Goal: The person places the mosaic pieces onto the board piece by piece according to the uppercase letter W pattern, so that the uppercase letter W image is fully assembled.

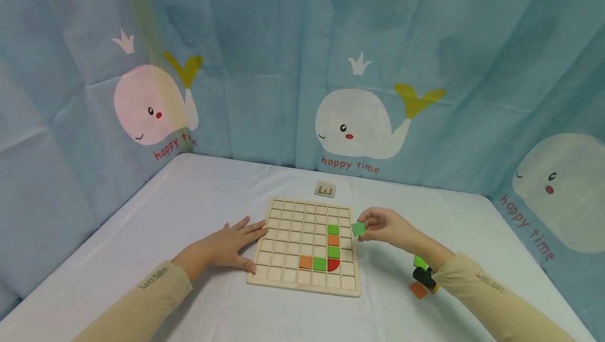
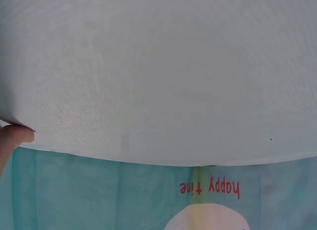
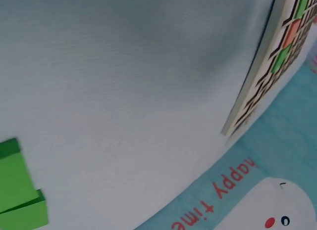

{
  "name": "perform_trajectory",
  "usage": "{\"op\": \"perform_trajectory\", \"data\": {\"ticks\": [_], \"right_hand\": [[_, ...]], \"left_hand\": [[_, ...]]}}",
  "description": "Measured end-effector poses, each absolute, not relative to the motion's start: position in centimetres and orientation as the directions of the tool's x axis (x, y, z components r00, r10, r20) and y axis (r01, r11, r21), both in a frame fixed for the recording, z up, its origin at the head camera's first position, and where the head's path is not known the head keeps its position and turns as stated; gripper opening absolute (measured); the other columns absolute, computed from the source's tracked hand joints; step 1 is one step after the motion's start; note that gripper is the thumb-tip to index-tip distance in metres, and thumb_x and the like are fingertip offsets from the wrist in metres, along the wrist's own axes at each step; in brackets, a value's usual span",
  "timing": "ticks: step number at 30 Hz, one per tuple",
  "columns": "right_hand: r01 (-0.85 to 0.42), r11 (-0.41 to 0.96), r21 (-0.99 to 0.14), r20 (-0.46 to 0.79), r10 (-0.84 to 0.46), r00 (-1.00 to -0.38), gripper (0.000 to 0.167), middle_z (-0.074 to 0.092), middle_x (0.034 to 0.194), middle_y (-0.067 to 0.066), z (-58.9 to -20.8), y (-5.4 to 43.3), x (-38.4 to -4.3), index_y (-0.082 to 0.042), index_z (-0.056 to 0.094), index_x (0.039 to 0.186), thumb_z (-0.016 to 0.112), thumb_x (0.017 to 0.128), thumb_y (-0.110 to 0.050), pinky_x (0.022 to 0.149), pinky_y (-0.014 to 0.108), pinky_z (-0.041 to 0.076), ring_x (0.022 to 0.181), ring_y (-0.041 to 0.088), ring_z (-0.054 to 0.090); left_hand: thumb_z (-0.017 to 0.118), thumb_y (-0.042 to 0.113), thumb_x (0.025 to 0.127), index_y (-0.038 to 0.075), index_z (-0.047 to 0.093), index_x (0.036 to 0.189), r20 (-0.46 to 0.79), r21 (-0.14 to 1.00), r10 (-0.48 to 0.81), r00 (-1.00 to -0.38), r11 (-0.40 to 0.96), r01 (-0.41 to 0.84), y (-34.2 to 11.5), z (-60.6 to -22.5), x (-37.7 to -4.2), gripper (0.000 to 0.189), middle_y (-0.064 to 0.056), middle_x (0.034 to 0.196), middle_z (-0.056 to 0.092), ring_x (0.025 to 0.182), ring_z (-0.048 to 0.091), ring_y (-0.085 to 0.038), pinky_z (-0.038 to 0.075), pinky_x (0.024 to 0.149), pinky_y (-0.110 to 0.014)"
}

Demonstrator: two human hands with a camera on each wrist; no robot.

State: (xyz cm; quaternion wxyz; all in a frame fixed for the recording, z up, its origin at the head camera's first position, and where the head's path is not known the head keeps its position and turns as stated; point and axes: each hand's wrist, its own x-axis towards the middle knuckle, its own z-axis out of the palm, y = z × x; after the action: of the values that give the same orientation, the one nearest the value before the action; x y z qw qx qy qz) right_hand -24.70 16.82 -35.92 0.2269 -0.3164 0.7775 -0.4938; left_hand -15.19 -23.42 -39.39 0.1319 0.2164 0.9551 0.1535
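Note:
My left hand (image 1: 231, 245) lies with spread, straight fingers along the left edge of a wooden grid board (image 1: 283, 240); one fingertip (image 2: 22, 134) shows in the left wrist view. Just off the board's right edge, my right hand (image 1: 385, 227) pinches a green square tile (image 1: 358, 229) between thumb and fingers. On the board, a column runs down through a green tile (image 1: 333, 229), an orange tile (image 1: 333, 240) and another green tile (image 1: 333, 251) to a red rounded tile (image 1: 333, 265). Left of the red one are a green tile (image 1: 320, 264) and an orange tile (image 1: 305, 262).
Behind the board lies a small card (image 1: 325, 189) with a grid pattern. Loose green pieces (image 3: 20, 183), an orange tile (image 1: 418, 290) and a black piece (image 1: 424, 277) sit near my right forearm, partly covered by it. A blue whale-print curtain (image 1: 255, 69) borders the white tabletop.

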Motion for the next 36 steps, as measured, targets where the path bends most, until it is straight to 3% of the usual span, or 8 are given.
{"op": "perform_trajectory", "data": {"ticks": [9,18,25,36], "right_hand": [[-0.273,0.386,-0.881,-0.094,-0.709,-0.699,0.036,0.069,0.092,0.009,-35.5,14.9,-24.6,0.011,0.059,0.125,0.063,0.091,-0.001,0.075,0.037,0.055,0.080,0.023,0.066],[-0.272,0.409,-0.871,-0.117,-0.710,-0.694,0.033,0.068,0.092,0.019,-35.9,13.1,-24.7,0.009,0.061,0.124,0.059,0.091,0.004,0.072,0.036,0.054,0.079,0.027,0.064],[-0.282,0.392,-0.876,-0.117,-0.738,-0.664,0.029,0.067,0.083,0.007,-36.6,12.0,-24.6,0.010,0.061,0.120,0.058,0.091,0.006,0.070,0.036,0.055,0.074,0.019,0.065],[-0.304,0.412,-0.859,-0.125,-0.745,-0.655,0.027,0.064,0.076,0.002,-37.2,10.1,-24.1,0.011,0.064,0.116,0.065,0.089,0.004,0.062,0.032,0.051,0.065,0.016,0.058]], "left_hand": [[0.066,0.064,0.078,0.010,0.033,0.153,-0.189,0.347,0.451,-0.872,0.862,0.370,-23.5,-39.6,-15.3,0.098,-0.009,0.160,0.020,0.144,0.010,-0.045,0.013,0.103,-0.075],[0.064,0.068,0.077,0.013,0.032,0.153,-0.191,0.334,0.448,-0.873,0.866,0.372,-23.6,-40.0,-15.5,0.099,-0.007,0.161,0.020,0.145,0.009,-0.043,0.013,0.104,-0.074],[0.065,0.066,0.077,0.010,0.032,0.153,-0.191,0.331,0.452,-0.872,0.866,0.376,-23.5,-39.9,-15.5,0.099,-0.009,0.160,0.020,0.144,0.010,-0.044,0.014,0.103,-0.075],[0.063,0.068,0.076,0.012,0.033,0.153,-0.187,0.326,0.457,-0.869,0.864,0.384,-23.6,-40.0,-15.5,0.100,-0.007,0.161,0.020,0.144,0.010,-0.044,0.014,0.103,-0.074]]}}
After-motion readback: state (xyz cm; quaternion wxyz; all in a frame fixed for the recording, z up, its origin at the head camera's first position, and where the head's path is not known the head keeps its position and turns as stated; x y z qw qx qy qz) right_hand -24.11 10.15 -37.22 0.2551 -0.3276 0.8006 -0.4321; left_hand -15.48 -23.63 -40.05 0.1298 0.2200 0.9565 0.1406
